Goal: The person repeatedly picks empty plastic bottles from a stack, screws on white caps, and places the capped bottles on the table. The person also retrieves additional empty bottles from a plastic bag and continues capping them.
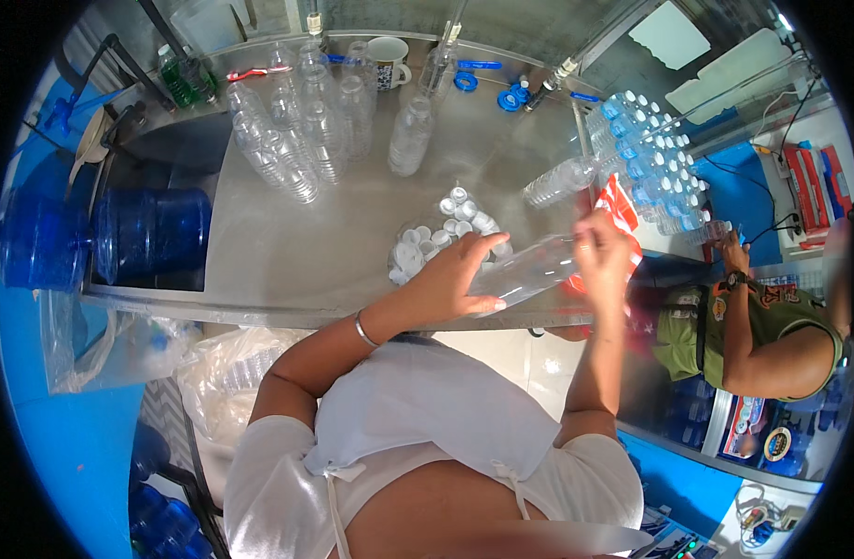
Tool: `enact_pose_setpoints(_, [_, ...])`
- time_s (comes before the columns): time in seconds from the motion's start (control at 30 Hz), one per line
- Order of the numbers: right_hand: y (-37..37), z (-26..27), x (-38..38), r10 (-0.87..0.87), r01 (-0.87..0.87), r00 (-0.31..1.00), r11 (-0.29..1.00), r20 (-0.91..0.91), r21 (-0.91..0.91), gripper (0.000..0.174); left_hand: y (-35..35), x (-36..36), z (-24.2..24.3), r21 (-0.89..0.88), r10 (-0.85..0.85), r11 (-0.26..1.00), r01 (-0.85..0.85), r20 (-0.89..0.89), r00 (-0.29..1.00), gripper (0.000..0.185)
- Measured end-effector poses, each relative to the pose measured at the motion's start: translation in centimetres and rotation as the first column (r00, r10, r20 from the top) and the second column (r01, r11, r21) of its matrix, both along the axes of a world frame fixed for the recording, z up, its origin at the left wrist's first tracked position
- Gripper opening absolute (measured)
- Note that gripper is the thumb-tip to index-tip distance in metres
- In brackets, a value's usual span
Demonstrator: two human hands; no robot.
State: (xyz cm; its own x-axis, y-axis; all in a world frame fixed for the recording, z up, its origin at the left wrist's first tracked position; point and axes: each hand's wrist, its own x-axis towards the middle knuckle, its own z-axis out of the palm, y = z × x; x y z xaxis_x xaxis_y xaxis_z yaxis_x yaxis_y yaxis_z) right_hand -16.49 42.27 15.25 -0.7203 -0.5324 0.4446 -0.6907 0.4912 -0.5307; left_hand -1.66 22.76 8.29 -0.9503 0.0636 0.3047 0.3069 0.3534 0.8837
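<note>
A clear plastic bottle (pixel 528 271) lies tilted between my two hands above the front edge of the steel counter. My left hand (pixel 462 279) cups its base end, thumb on the near side and fingers on the far side. At the neck end, my right hand (pixel 601 248) is blurred, its fingers curled in and hiding the bottle's mouth. Loose white bottle caps (pixel 427 244) sit heaped in clear plastic just beyond my left hand. Behind my right hand shows a red-orange plastic wrapper (pixel 617 202). Another clear bottle (pixel 559 183) leans beyond it.
Several clear bottles (pixel 322 133) and a filled-looking bottle (pixel 411 136) stand toward the back, near a mug (pixel 388 63). Capped bottles (pixel 650 161) crowd the right side, where another person's hand (pixel 734 251) touches one. Blue water jugs (pixel 151 234) occupy the sink at left.
</note>
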Motion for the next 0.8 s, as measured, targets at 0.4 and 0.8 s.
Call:
enact_pose_setpoints(0.4, [2.0,-4.5,-25.0,-0.458,0.554,0.795,0.815,-0.397,0.169,0.037,-3.8,3.5,-3.1,-0.078,0.118,0.992,-0.102,0.233,0.965,0.039])
enact_pose_setpoints(0.8, [0.0,-8.0,-36.2,-0.314,0.340,0.928,0.933,-0.200,0.115,0.045,-4.8,5.1,-5.0,-0.295,0.409,0.892,-0.342,0.204,0.889,0.036])
